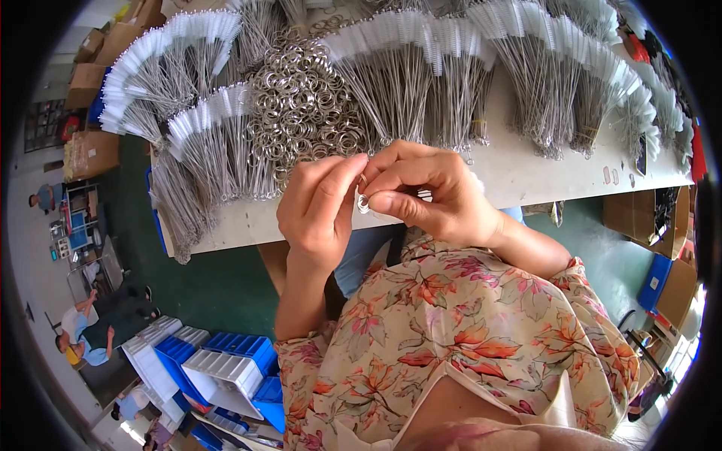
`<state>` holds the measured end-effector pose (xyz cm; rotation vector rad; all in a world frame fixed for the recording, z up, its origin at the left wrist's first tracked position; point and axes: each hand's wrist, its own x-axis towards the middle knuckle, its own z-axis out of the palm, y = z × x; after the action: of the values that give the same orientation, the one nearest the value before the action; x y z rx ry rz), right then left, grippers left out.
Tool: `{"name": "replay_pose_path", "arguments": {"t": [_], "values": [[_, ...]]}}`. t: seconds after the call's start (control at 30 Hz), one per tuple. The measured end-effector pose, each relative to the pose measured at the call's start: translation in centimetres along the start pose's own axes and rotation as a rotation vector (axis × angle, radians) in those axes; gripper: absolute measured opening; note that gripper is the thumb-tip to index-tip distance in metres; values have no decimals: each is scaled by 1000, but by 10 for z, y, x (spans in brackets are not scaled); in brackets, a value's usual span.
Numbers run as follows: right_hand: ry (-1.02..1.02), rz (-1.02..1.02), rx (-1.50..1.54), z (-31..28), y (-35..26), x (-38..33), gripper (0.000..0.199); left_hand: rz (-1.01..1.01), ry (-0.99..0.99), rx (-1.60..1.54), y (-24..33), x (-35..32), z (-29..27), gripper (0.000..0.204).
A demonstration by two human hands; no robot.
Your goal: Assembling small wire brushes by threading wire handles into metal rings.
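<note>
Over the near edge of the table, both of my hands meet at a small shiny metal ring (363, 203). My right hand (440, 188) pinches it between thumb and bent index finger. My left hand (320, 207) is closed too, its fingertips pressed against the upper part of the ring; the left thumb is mostly hidden. Just beyond my hands lies a heap of metal split rings (301, 101). Bundles of wire-handled brushes with white bristles lie on both sides of it, one bundle (218, 135) to the left and another (406, 83) to the right.
More brush bundles (549, 83) spread along the white table (496, 161) to the right. Blue and white plastic crates (226, 368) stand on the green floor at the lower left. Cardboard boxes (94, 154) sit at the far left, and several people are in the background.
</note>
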<state>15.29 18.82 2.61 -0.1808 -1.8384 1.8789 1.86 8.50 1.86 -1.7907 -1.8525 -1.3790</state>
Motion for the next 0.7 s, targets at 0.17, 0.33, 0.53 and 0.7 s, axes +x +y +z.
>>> {"name": "replay_pose_path", "arguments": {"t": [0.17,0.33,0.53,0.7], "values": [[-49,-138,-106,-1,0,6,11,-454,23,-432,6,-12,-1,15],[-10,-241,-358,8,5,2,17,-836,74,-1300,1,-23,-2,17],[83,-346,-366,10,8,3,13,-480,67,-932,4,-19,-8,24],[-42,-243,-330,10,3,4,13,-421,-17,-817,-5,-19,-21,24]]}}
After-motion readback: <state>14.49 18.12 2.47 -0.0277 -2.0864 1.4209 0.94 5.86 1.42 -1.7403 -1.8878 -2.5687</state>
